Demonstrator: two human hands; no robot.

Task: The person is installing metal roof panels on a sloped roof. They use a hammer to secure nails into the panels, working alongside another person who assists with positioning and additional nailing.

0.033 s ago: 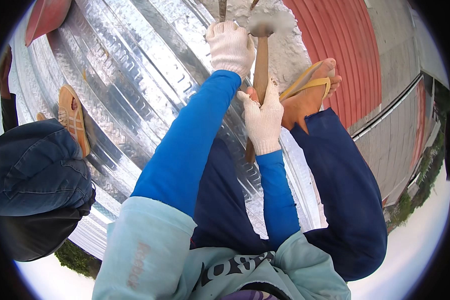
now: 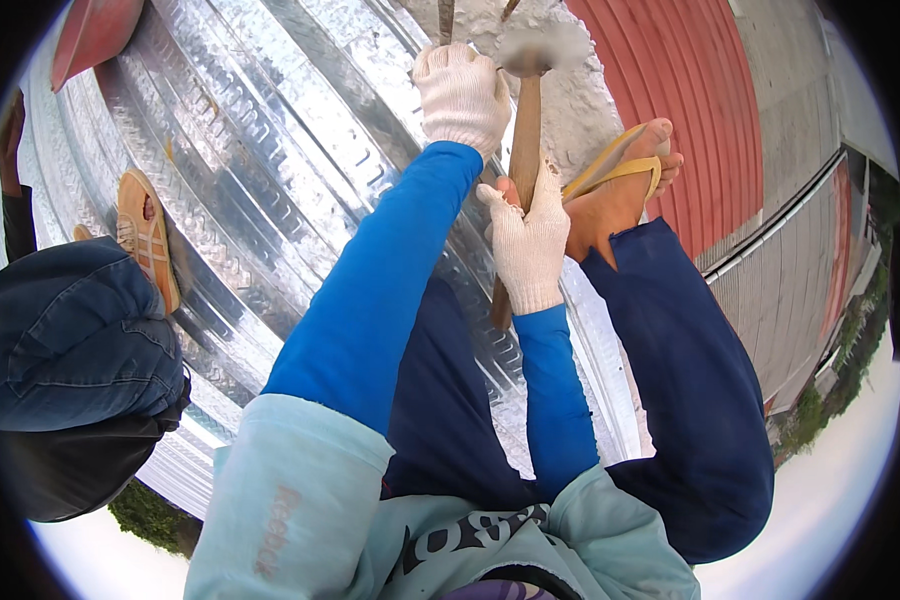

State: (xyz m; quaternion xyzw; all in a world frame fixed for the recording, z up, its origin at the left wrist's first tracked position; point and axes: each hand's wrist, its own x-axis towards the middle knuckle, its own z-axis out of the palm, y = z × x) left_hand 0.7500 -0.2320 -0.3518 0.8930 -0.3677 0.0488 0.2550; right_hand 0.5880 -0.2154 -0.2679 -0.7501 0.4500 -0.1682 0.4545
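Gripped in my left hand (image 2: 460, 92), in a white knit glove, is a thin metal rod (image 2: 446, 20), upright over the grey, rough ledge (image 2: 570, 120); its lower part is hidden by the glove. My right hand (image 2: 526, 235), also gloved, is closed on the wooden handle of a hammer (image 2: 527, 120), just right of and below my left hand, with a bare fingertip showing through the torn glove. The hammer's dark head (image 2: 525, 62) is near the ledge, partly under a pale blur. Shiny ribbed metal sheeting (image 2: 250, 170) lies beneath both arms.
At left are another person's sandal (image 2: 148, 240), dark-trousered leg (image 2: 80, 350) and bare arm (image 2: 12, 150). A red object (image 2: 95, 35) sits upper left. My sandalled foot (image 2: 635, 170) rests by the ledge. Red (image 2: 670, 60) and grey (image 2: 790, 250) roofs extend right, with greenery beyond.
My right hand and the hammer have shifted very slightly right and down. My left hand stays in place.
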